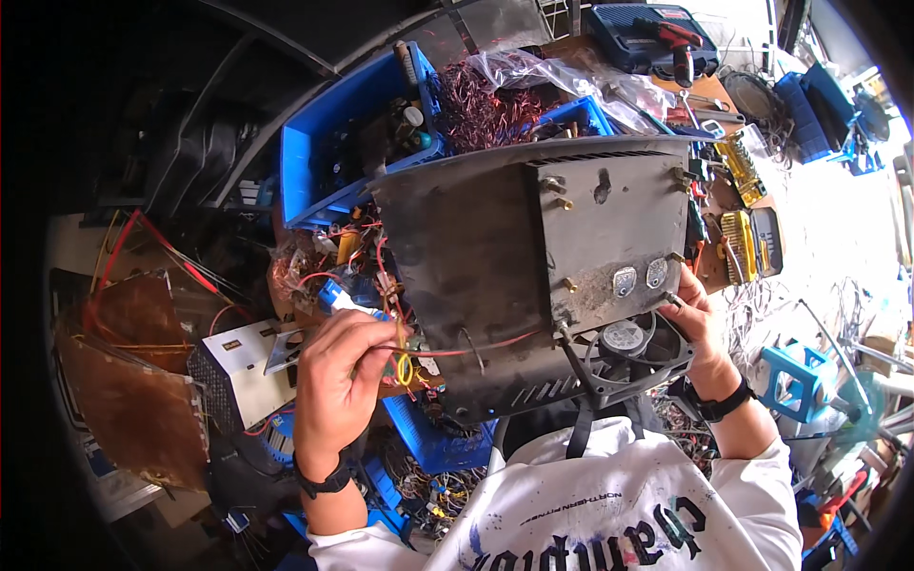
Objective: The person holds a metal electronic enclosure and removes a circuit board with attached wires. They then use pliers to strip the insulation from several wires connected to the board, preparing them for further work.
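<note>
Pinching a dark red wire (455, 353) between thumb and curled fingers, the left hand (341, 366) is drawn in narrow, just off the left side of a large dark metal housing (457, 247). A yellow wire loop (405, 369) hangs right by those fingertips; from where I stand I cannot tell whether it is pinched as well. The red wire runs rightward across the lower face of the housing.

The right hand (703, 319) grips the housing at its lower right edge, beside a black fan (624, 344). It is bent around that edge, and since some of its fingers are hidden, I cannot tell how far they curl behind.

The housing itself sits tilted between the two hands, in front of the person's white top (619, 495). On its right half is a paler plate (595, 219) with brass-coloured posts and two small silvery discs (640, 277) near the right hand. Beyond its top edge I see a blue bin (319, 138) and a heap of reddish wire (481, 109); a red and black drill (682, 49) lies farther back, and yellow bit holders (739, 233) are off to the right.
</note>
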`<action>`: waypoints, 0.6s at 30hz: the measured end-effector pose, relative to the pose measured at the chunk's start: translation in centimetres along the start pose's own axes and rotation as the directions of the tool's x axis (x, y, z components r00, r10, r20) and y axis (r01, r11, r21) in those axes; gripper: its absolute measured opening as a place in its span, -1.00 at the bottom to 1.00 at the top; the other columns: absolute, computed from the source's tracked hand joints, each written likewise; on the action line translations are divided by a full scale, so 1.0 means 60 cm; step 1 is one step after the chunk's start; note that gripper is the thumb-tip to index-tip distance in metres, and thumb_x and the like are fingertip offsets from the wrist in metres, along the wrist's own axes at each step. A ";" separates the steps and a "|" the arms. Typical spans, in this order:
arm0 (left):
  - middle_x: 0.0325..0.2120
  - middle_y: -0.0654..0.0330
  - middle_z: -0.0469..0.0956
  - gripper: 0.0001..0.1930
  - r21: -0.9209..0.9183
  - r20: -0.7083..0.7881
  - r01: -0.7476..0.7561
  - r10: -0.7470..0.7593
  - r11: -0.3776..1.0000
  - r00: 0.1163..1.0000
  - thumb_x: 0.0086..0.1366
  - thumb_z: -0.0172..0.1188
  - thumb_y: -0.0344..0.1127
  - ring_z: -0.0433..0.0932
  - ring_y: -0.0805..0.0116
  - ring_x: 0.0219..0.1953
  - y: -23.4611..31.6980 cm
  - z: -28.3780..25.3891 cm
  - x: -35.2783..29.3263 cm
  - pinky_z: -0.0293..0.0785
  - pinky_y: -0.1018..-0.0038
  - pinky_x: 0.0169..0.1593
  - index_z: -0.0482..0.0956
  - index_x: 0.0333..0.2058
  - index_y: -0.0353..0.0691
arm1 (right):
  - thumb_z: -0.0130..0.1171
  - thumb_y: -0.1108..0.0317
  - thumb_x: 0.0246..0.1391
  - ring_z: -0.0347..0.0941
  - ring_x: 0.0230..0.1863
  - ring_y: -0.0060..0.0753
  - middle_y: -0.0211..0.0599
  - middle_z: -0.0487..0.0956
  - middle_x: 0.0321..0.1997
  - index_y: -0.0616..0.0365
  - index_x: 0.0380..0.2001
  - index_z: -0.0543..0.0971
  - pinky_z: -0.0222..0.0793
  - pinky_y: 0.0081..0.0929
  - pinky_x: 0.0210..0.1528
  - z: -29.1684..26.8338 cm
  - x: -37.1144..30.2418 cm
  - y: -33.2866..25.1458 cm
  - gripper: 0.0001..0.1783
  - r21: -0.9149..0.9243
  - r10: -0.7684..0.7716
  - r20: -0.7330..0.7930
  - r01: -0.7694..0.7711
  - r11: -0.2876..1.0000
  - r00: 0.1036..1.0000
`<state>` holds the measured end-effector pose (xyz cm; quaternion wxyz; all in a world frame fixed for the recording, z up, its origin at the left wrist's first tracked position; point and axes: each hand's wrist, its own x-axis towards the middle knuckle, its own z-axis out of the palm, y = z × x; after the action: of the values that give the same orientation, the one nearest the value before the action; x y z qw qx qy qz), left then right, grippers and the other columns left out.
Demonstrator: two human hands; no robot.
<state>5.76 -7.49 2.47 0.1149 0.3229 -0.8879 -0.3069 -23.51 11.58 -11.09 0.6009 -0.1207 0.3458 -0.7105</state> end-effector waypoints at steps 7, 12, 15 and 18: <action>-0.34 0.02 0.56 -0.91 -0.017 -0.053 0.003 -0.004 1.000 0.999 0.18 0.09 -0.56 0.54 0.02 -0.25 -0.045 0.062 0.004 0.44 0.31 -0.11 0.53 -0.32 -0.37 | 0.14 0.46 0.15 0.50 -0.02 -0.45 -0.21 0.56 0.00 0.26 0.11 0.38 0.43 -0.47 0.04 0.009 -0.003 -0.001 -0.56 -0.056 -0.019 -0.026 0.017 0.998 0.999; -0.34 -0.01 0.53 -0.92 0.021 -0.002 0.097 -0.097 0.995 0.995 0.17 0.09 -0.55 0.51 -0.02 -0.26 -0.095 0.111 0.001 0.43 0.31 -0.13 0.50 -0.34 -0.38 | 0.12 0.47 0.17 0.49 -0.01 -0.47 -0.22 0.56 0.01 0.27 0.11 0.39 0.41 -0.48 0.06 -0.003 0.004 0.017 -0.58 -0.062 0.001 -0.033 -0.003 0.998 0.999; -0.32 -0.02 0.53 -0.90 -0.008 0.044 0.144 -0.144 0.990 0.989 0.17 0.08 -0.57 0.51 -0.04 -0.24 -0.118 0.137 -0.005 0.43 0.34 -0.11 0.49 -0.31 -0.38 | 0.11 0.47 0.18 0.49 0.00 -0.48 -0.23 0.56 0.01 0.28 0.10 0.40 0.39 -0.49 0.08 -0.009 0.009 0.033 -0.59 -0.085 0.029 -0.052 -0.033 0.996 0.998; -0.28 0.00 0.57 -0.85 -0.017 -0.040 0.248 -0.248 0.969 0.968 0.18 0.05 -0.59 0.55 0.05 -0.21 -0.143 0.162 -0.009 0.43 0.39 -0.09 0.52 -0.26 -0.38 | 0.10 0.48 0.19 0.49 0.00 -0.48 -0.24 0.57 0.00 0.27 0.10 0.41 0.38 -0.48 0.08 -0.018 0.017 0.053 -0.60 -0.089 0.062 -0.105 -0.071 0.993 0.993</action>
<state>6.56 -7.75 -10.47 0.0962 0.4370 -0.8362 -0.3170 -21.94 10.88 -14.14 0.5996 -0.1004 0.4127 -0.6783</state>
